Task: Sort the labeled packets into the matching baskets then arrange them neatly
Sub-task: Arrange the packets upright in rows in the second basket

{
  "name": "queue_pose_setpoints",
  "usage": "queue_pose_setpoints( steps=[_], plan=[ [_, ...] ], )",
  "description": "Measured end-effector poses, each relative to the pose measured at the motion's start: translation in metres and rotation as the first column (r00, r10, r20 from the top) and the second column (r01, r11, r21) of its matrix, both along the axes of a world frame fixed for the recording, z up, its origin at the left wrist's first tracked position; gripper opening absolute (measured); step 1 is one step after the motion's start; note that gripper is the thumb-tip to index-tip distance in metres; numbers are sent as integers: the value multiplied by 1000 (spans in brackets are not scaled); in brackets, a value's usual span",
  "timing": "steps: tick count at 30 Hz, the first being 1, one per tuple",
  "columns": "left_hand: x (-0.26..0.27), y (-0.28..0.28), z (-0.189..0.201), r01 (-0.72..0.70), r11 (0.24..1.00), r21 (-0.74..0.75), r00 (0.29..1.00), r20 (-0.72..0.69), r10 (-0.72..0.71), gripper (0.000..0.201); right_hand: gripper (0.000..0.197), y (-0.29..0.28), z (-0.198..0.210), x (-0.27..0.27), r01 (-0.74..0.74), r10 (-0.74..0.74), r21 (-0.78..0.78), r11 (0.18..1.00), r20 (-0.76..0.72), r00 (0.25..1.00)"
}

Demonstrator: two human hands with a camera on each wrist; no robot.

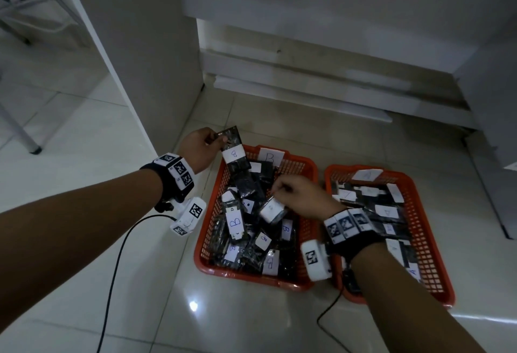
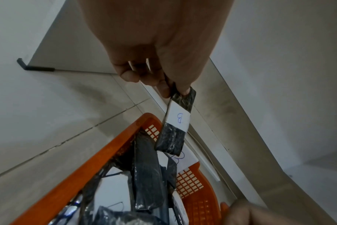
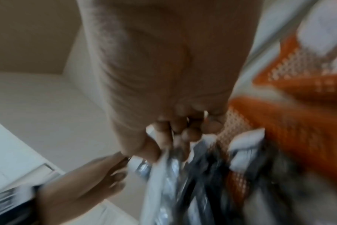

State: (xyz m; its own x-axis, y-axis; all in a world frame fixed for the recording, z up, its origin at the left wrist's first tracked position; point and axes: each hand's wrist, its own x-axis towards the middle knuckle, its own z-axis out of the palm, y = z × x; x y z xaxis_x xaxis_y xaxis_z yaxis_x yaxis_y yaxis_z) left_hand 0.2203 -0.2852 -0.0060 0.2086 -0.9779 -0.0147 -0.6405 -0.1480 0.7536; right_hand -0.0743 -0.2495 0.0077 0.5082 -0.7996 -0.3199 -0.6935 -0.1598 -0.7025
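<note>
Two orange mesh baskets stand side by side on the floor. The left basket (image 1: pixel 303 169) carries a "B" card and a loose heap of black packets with white labels. The right basket (image 1: pixel 419 243) carries an "A" card and packets marked A. My left hand (image 1: pixel 200 147) pinches the top of a black packet labeled B (image 1: pixel 234 152) (image 2: pixel 176 120), which hangs above the B basket's far left corner (image 2: pixel 110 146). My right hand (image 1: pixel 299 196) is inside the B basket and pinches another packet with a white label (image 1: pixel 272 210) (image 3: pixel 164 175); its letter is unreadable.
A white cabinet panel (image 1: pixel 134 59) stands just left of the baskets, and a low white ledge (image 1: pixel 307 92) runs behind them. Black cables (image 1: pixel 117 263) trail from both wrist cameras across the pale floor tiles. A metal chair leg (image 1: pixel 25 137) is at the far left.
</note>
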Motion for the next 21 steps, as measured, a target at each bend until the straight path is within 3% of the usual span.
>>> queue_pose_setpoints(
  steps=[2,4,7,10,13,17,21],
  plan=[
    [-6,-1,1,15,1000,2,1000,11,-15,35,12,15,-6,17,-127,128,97,987,-5,992],
    [-12,-1,3,36,999,-3,999,22,-35,35,12,20,-20,20,-153,153,104,983,13,988],
    [-18,0,5,43,999,-8,999,31,-43,36,10,7,-38,6,70,-70,-75,995,-4,998],
    [-16,2,2,37,999,-3,999,0,-37,35,13,-19,-48,-13,164,-246,-309,937,-249,937],
    [-10,4,-2,33,999,11,999,-17,-33,32,34,-42,-51,-19,22,-178,-339,940,-436,882],
    [-2,7,-4,21,1000,22,999,-46,-20,30,25,-55,-50,-10,-173,-49,-301,938,-610,791],
    [3,7,-4,3,999,36,999,-41,-2,32,17,-59,-51,-8,-239,-69,-340,910,-691,719]
  ],
)
